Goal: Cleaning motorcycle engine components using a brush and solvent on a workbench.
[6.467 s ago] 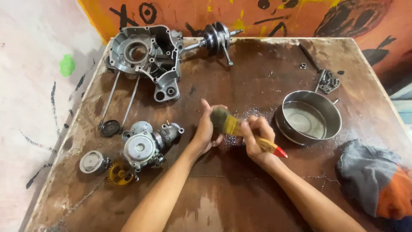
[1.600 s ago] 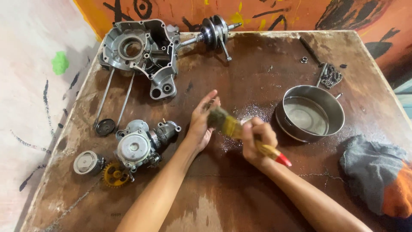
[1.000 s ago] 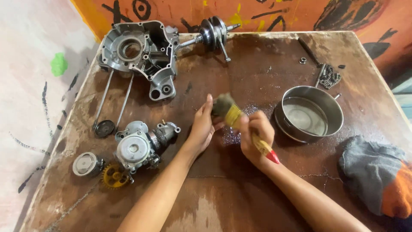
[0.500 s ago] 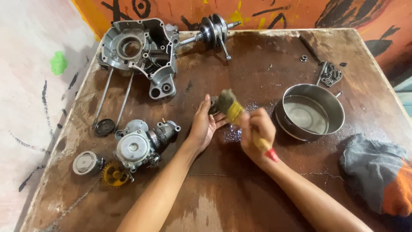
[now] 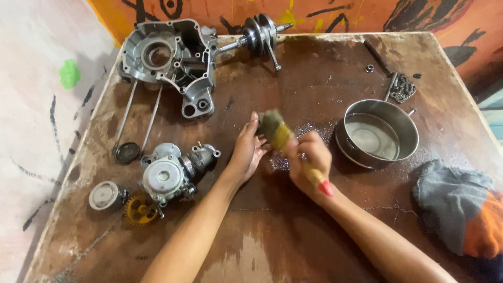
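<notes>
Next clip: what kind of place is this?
Most likely a small engine repair workshop. On the stained wooden table lie an engine crankcase half, a crankshaft and a metal pan of liquid, while the right hand works a paintbrush against the left hand.

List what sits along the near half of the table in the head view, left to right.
Piston → yellow gear → cylinder head → left hand → brush in right hand → steel pan → grey rag.
</notes>
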